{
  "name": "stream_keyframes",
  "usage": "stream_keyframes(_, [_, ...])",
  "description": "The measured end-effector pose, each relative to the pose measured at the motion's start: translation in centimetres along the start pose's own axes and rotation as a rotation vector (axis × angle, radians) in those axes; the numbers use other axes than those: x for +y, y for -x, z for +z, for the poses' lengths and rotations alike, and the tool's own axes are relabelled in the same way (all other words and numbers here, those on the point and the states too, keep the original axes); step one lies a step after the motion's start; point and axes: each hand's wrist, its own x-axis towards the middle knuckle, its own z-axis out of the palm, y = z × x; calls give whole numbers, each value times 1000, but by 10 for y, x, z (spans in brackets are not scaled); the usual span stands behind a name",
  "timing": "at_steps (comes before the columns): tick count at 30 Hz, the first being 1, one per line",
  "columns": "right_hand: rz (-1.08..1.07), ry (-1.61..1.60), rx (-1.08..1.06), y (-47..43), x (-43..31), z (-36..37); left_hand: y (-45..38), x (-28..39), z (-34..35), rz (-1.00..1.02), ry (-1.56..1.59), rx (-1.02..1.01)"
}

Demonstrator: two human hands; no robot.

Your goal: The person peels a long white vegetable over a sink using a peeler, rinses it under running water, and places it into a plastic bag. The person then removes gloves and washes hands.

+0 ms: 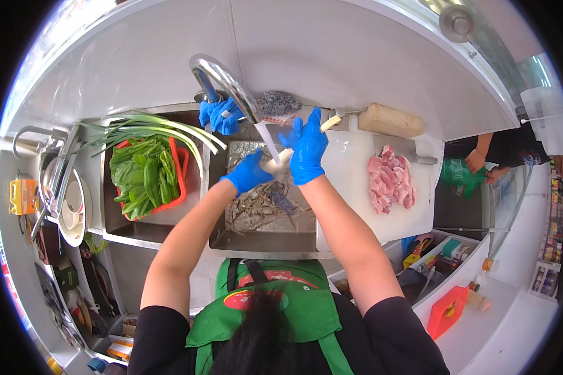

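Note:
Water runs from a curved chrome faucet (pixel 225 84) onto a pale, peeled, stick-like root vegetable (pixel 273 166) over the right-hand sink basin (pixel 262 242). My left hand (pixel 251 173), in a blue glove, is closed round its lower left end. My right hand (pixel 308 149), also gloved in blue, grips it farther up, and the upper end (pixel 330 123) sticks out past the fingers. Brown peelings (pixel 258 206) lie in the basin below, with a dark bluish thing among them that I cannot identify. A blue cloth (pixel 220 116) hangs at the faucet's base.
In the left basin, a red basket (pixel 182 187) holds leafy greens and green peppers (pixel 152 180), with scallions (pixel 169 129) across its back. At right, raw meat pieces (pixel 390 180) and a cleaver (pixel 399 149) lie on a white cutting board (pixel 347 206). Another person's hands (pixel 476 161) hold a green bag.

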Motion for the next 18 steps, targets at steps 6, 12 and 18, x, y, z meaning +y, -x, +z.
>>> stream_keyframes(6, [-89,95,-47,-9,14,-7,1,92,-15,308,127,57])
stream_keyframes(12, [-56,-40,4,1,-32,-11,16,74,20,37,16,76])
stream_keyframes(18, [-235,-34,-45,-3,-99,-34,21,-23,51,-24,-62,185])
